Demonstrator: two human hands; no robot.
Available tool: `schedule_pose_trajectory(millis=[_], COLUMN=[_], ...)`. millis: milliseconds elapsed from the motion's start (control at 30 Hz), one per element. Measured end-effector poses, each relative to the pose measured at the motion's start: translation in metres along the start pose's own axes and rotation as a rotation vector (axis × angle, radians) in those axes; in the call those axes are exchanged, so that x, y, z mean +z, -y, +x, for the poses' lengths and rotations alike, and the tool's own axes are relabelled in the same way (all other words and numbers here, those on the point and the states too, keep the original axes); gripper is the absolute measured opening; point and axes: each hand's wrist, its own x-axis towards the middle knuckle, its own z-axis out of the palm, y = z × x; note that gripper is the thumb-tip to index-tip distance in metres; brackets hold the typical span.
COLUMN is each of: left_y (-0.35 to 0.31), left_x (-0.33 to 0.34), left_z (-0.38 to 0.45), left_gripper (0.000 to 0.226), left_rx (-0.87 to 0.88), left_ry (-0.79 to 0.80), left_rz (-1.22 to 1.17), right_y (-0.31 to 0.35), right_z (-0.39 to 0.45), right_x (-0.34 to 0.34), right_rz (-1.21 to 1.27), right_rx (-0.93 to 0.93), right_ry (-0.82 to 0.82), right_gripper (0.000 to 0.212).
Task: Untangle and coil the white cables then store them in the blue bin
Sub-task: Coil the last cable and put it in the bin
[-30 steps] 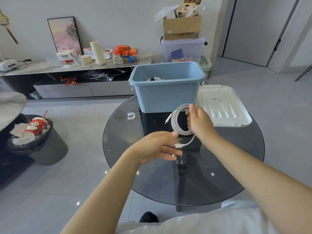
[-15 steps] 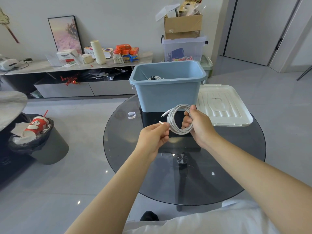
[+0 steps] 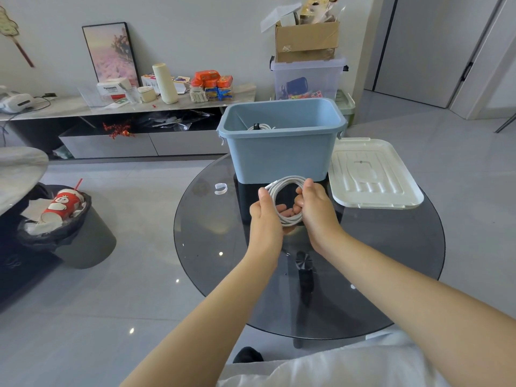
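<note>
**Loose coil held over the bench, nothing yet binding it**

The white round-coiled charging cable [image 3: 287,201] hangs between both hands just in front of the pale blue rectangular plastic bin [image 3: 282,156], above the dark round glass bench [image 3: 391,275]. The left hand [image 3: 264,216] grips the left side of the loop with thumb on top and fingers curled under; the right hand [image 3: 314,206] grips the right side, its fingers [image 3: 296,203] wrapped through the ring.

The main risk is the coil springing apart: no tie or wrap is visible around it, so if either hand lets go before the loop is inside the bin, the turns may slacken and fall open. A plug end seems to poke out at the upper left of the loop, though it is too small to be sure; a free end could catch the bin's rim on the way in. Another white cable [image 3: 261,127] already lies in the bin, and dropping this one loosely on top could tangle the two again
</note>
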Motion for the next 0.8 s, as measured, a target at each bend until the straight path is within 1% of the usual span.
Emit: schedule_pose_trajectory(millis=[33, 100, 167, 233, 333, 433, 533, 600, 700, 800], left_y=[0.0, -0.001, -0.001, -0.002, -0.005, -0.006, -0.006, -0.006, -0.011, -0.017], left_x=[-0.002, -0.007, -0.014, -0.021, -0.026, -0.027, -0.03, -0.034, -0.038, -0.039], left_z=[0.0, 0.003, 0.006, 0.009, 0.006, 0.004, 0.005, 0.006, 0.008, 0.01], left_gripper=[0.036, 0.02, 0.011, 0.012, 0.015, 0.012, 0.009, 0.011, 0.011, 0.014], left_rx=[0.054, 0.154, 0.215, 0.275, 0.347, 0.441, 0.486, 0.485, 0.449, 0.432], left_ry=[-0.004, -0.054, -0.101, -0.118, -0.091, -0.055, -0.013, 0.0, 0.001, -0.003], left_rz=[0.127, 0.354, 0.482, 0.581, 0.737, 0.841, 0.922, 0.966, 0.966, 0.932], right_y=[0.0, 0.001, 0.002, 0.004, 0.007, 0.009, 0.013, 0.015, 0.012, 0.013], right_z=[-0.002, -0.005, -0.006, -0.006, -0.008, -0.009, -0.007, -0.007, -0.008, -0.016], right_x=[0.002, 0.005, 0.007, 0.008, 0.005, 0.002, -0.001, -0.001, -0.003, -0.002], right_rz=[-0.022, -0.069, -0.126, -0.206, -0.364, -0.503, -0.569, -0.584, -0.689, -0.678], right_rx=[-0.022, -0.043, -0.056, -0.082, -0.188, -0.27, -0.249, -0.237, -0.318, -0.405], right_ry=[0.008, 0.047, 0.104, 0.131, 0.143, 0.184, 0.215, 0.239, 0.225, 0.266], right_gripper=[0.032, 0.032, 0.032, 0.031, 0.03, 0.035, 0.033, 0.031, 0.026, 0.033])
